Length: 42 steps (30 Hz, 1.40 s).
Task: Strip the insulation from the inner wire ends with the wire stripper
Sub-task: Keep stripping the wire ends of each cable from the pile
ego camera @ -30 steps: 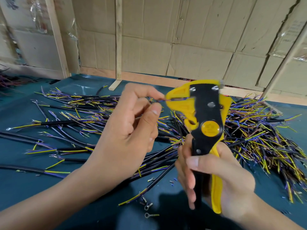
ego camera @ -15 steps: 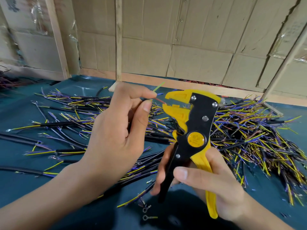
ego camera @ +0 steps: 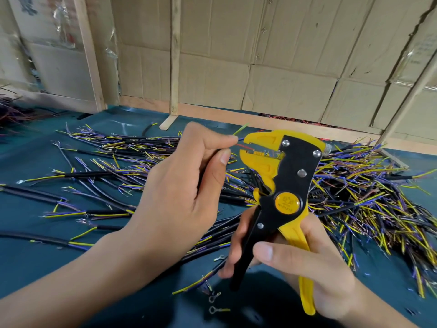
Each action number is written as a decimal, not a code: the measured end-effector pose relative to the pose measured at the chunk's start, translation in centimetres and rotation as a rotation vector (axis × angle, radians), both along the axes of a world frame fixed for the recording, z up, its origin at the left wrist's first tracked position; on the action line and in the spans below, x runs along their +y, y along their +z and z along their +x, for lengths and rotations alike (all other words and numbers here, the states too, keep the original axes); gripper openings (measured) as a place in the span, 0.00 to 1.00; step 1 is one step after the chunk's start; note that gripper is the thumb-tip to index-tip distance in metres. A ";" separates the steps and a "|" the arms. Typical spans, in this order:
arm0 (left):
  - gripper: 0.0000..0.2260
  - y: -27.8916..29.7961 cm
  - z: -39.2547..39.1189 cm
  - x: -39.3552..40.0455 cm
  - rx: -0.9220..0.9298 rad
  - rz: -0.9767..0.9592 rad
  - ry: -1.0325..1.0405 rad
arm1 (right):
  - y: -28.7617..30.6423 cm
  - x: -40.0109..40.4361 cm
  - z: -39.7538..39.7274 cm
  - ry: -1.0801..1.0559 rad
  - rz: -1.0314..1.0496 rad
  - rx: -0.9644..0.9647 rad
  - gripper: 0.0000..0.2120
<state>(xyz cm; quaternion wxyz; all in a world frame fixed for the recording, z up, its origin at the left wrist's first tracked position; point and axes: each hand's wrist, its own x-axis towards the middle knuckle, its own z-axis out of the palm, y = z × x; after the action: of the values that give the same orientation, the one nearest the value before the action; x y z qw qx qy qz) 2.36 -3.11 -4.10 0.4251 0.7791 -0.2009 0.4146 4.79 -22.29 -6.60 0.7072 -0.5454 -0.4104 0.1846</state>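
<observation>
Both hands are busy. My guess is the left hand pinches a black cable between thumb and first finger, though the hand hides most of it; thin wires poke out past the fingertips. 1 red wire points into the open mouth of the wire stripper, and a green wire sticks up and away. The right hand is wrapped around the 2 handles, which stand apart, not squeezed.

What could go wrong? The red wire could sit crooked or not go in far enough, so the squeeze would miss it or tear off too little. If it goes in too far, too much cover comes off. The green wire could slip in too and get cut by mistake. A loose pinch could let the cable slide.

On the round yellow button there is small writing, too blurry to read for sure.
</observation>
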 end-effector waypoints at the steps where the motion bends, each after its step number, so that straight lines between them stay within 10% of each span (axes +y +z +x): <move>1: 0.08 0.0 0.0 0.0 0.006 0.014 -0.003 | 0.0 0.1 0.0 -0.006 -0.011 0.002 0.06; 21: 0.09 -0.3 0.5 0.2 0.070 -0.017 0.004 | -0.3 1.4 -0.3 -0.201 0.064 0.278 0.05; 27: 0.12 -0.2 0.8 0.7 0.098 0.014 0.034 | 0.1 1.5 1.0 -0.327 0.175 0.235 0.27; 33: 0.11 -0.9 0.3 -0.2 0.194 0.308 -0.053 | 0.5 1.1 1.2 -0.432 0.176 0.230 0.08; 42: 0.09 -1.6 0.9 0.6 0.136 0.319 -0.043 | 1.2 -0.4 2.0 -0.326 0.221 0.204 0.08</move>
<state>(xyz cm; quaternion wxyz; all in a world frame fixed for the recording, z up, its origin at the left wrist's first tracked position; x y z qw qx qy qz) 3.23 -2.51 -5.70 0.3176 0.8585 -0.2515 0.3145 6.83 -22.65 -5.42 0.8209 -0.5022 -0.2609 0.0761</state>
